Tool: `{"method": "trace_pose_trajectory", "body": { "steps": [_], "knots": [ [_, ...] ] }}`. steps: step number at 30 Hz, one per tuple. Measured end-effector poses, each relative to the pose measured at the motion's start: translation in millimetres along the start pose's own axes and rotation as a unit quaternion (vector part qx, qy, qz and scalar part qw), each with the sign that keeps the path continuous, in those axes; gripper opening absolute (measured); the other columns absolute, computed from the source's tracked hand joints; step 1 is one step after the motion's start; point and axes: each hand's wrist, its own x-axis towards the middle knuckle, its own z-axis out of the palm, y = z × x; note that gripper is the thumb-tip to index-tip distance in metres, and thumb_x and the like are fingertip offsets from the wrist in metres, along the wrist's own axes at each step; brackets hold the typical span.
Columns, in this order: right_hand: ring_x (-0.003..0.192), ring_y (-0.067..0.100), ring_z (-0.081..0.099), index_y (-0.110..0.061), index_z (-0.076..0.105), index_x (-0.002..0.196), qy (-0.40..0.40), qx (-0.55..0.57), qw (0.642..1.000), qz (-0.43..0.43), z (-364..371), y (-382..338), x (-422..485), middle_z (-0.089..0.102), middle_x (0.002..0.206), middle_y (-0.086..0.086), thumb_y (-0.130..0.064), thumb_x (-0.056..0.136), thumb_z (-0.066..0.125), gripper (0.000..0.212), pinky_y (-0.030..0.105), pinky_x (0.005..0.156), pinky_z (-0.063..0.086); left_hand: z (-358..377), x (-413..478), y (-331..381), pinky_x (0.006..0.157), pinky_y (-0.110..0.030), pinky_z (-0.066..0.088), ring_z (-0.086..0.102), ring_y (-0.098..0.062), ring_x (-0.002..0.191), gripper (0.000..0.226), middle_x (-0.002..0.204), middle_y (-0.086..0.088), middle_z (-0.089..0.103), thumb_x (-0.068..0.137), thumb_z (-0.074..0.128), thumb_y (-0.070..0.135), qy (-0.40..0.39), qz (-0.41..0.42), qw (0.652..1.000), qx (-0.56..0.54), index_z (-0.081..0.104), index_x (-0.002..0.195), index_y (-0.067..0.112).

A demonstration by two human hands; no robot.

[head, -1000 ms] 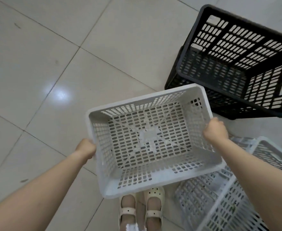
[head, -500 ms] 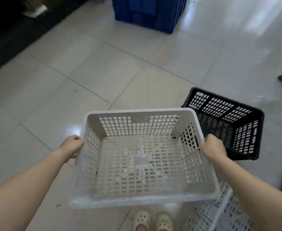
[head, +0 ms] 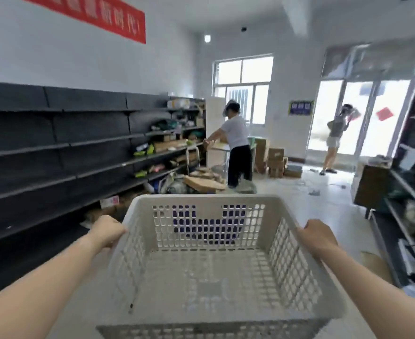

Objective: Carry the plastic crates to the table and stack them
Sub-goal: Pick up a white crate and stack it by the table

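Note:
I hold an empty white perforated plastic crate (head: pixel 208 272) level in front of me at about waist height. My left hand (head: pixel 108 230) grips its left rim and my right hand (head: pixel 317 237) grips its right rim, both fists closed over the edge. A blue crate (head: pixel 201 222) on the floor shows through the holes of the far wall. The black crate and the other white crate are out of view. A small table (head: pixel 222 148) stands far ahead, beside a person.
Dark shelving (head: pixel 54 152) runs along the left wall, with goods at its far end. More shelves (head: pixel 412 192) line the right side. Cardboard (head: pixel 204 183) and boxes (head: pixel 275 159) litter the floor ahead. A person in white (head: pixel 235 145) bends at the table; another (head: pixel 333 138) stands at the door.
My view has swung up from the floor to the room ahead. The crate stays in both hands, now held flatter. The black and white crates on the floor have dropped out of sight.

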Motion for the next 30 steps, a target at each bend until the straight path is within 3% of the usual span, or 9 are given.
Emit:
{"method": "trace_pose_trajectory", "body": {
  "steps": [4, 9, 12, 14, 17, 24, 27, 29, 30],
  "knots": [
    [0.075, 0.028, 0.061, -0.001, 0.063, 0.091, 0.087, 0.04, 0.995, -0.008, -108.0, -53.6, -17.1, 0.065, 0.086, 0.013, -0.056, 0.087, 0.05, 0.056, 0.034, 0.07, 0.051, -58.9, 2.6, 86.3, 0.055, -0.029, 0.041, 0.055, -0.027, 0.056, 0.025, 0.061, -0.013, 0.059, 0.074, 0.068, 0.016, 0.018, 0.062, 0.997, -0.034, 0.055, 0.055, 0.006],
    [0.107, 0.036, 0.06, 0.002, 0.058, 0.113, 0.179, 0.053, 0.982, 0.016, -187.7, -82.0, -60.5, 0.061, 0.12, 0.021, -0.055, 0.083, 0.049, 0.064, 0.037, 0.085, 0.049, -88.7, 14.7, 161.4, 0.061, -0.032, 0.046, 0.06, -0.032, 0.066, 0.016, 0.076, -0.018, 0.064, 0.08, 0.066, 0.011, -0.018, 0.139, 0.989, -0.056, 0.058, 0.074, -0.001],
    [0.088, 0.029, 0.059, -0.005, 0.058, 0.093, 0.219, 0.033, 0.974, 0.057, -209.1, -83.7, -99.5, 0.063, 0.107, 0.018, -0.071, 0.08, 0.046, 0.068, 0.031, 0.072, 0.046, -85.5, 20.5, 193.0, 0.06, -0.032, 0.045, 0.056, -0.029, 0.066, 0.014, 0.08, -0.016, 0.059, 0.081, 0.065, 0.007, -0.061, 0.196, 0.977, -0.051, 0.057, 0.085, -0.003],
    [0.072, 0.024, 0.052, -0.005, 0.059, 0.101, 0.238, 0.022, 0.967, 0.094, -216.3, -76.9, -128.0, 0.062, 0.097, 0.015, -0.058, 0.087, 0.05, 0.056, 0.029, 0.063, 0.04, -78.7, 20.8, 205.1, 0.052, -0.028, 0.043, 0.053, -0.028, 0.06, 0.017, 0.079, -0.017, 0.057, 0.079, 0.065, 0.006, -0.099, 0.224, 0.968, -0.058, 0.056, 0.091, -0.001],
    [0.079, 0.03, 0.056, 0.002, 0.053, 0.123, 0.27, 0.038, 0.945, 0.183, -222.9, -54.4, -175.1, 0.058, 0.102, 0.017, -0.035, 0.088, 0.059, 0.051, 0.031, 0.065, 0.044, -62.5, 13.0, 220.6, 0.044, -0.022, 0.041, 0.048, -0.026, 0.047, 0.013, 0.063, -0.016, 0.052, 0.077, 0.063, 0.006, -0.176, 0.253, 0.95, -0.059, 0.054, 0.085, 0.001],
    [0.066, 0.026, 0.056, 0.002, 0.063, 0.098, 0.34, 0.045, 0.881, 0.326, -254.9, 4.0, -314.6, 0.063, 0.083, 0.016, -0.027, 0.086, 0.063, 0.031, 0.027, 0.055, 0.038, 12.3, -47.2, 261.9, 0.056, -0.029, 0.042, 0.048, -0.023, 0.051, 0.049, 0.066, -0.019, 0.053, 0.043, 0.069, 0.019, -0.327, 0.312, 0.891, -0.037, 0.059, 0.087, 0.0],
    [0.076, 0.029, 0.063, -0.002, 0.059, 0.092, 0.325, 0.008, 0.868, 0.375, -283.7, 19.8, -398.4, 0.061, 0.083, 0.014, -0.033, 0.085, 0.069, 0.033, 0.031, 0.06, 0.043, 7.2, -152.1, 257.7, 0.046, -0.02, 0.038, 0.042, -0.021, 0.046, 0.015, 0.054, -0.014, 0.049, 0.072, 0.066, 0.01, -0.371, 0.36, 0.856, -0.029, 0.056, 0.074, -0.001],
    [0.089, 0.03, 0.064, 0.005, 0.056, 0.109, 0.322, 0.006, 0.858, 0.4, -299.6, 24.9, -461.1, 0.063, 0.093, 0.015, -0.03, 0.082, 0.073, 0.047, 0.034, 0.07, 0.048, 13.5, -202.2, 262.3, 0.043, -0.019, 0.032, 0.037, -0.021, 0.043, 0.021, 0.045, -0.009, 0.043, 0.085, 0.056, 0.004, -0.392, 0.391, 0.832, -0.03, 0.049, 0.065, 0.004],
    [0.079, 0.028, 0.062, 0.004, 0.057, 0.101, 0.33, 0.011, 0.848, 0.414, -305.8, 27.5, -498.6, 0.061, 0.084, 0.014, -0.029, 0.081, 0.075, 0.042, 0.034, 0.066, 0.048, 16.2, -232.4, 263.0, 0.047, -0.022, 0.032, 0.037, -0.021, 0.047, 0.023, 0.05, -0.009, 0.043, 0.088, 0.054, 0.004, -0.408, 0.41, 0.815, -0.034, 0.048, 0.065, 0.005]
  ]
}}
